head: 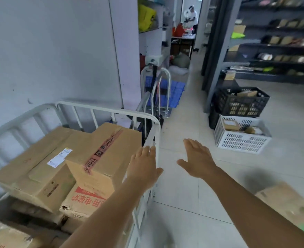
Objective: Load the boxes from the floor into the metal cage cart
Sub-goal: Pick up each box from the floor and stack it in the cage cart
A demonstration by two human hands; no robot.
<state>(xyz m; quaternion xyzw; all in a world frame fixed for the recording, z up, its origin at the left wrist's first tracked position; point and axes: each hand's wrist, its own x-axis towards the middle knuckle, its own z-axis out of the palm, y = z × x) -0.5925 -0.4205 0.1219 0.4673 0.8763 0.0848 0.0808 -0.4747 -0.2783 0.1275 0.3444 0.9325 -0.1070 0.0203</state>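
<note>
Looking at it, both hands were empty with flat fingers: left hand by the cage cart rail, right hand mid-frame. Next floor box sat lower right, nearer the right hand.

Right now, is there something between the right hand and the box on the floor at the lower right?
Nothing visible is. The right hand hangs open over bare floor tiles, and the box on the floor lies nearer the camera at the lower right, partly cut by the picture edge. The left hand is by the cage cart rail.
</note>
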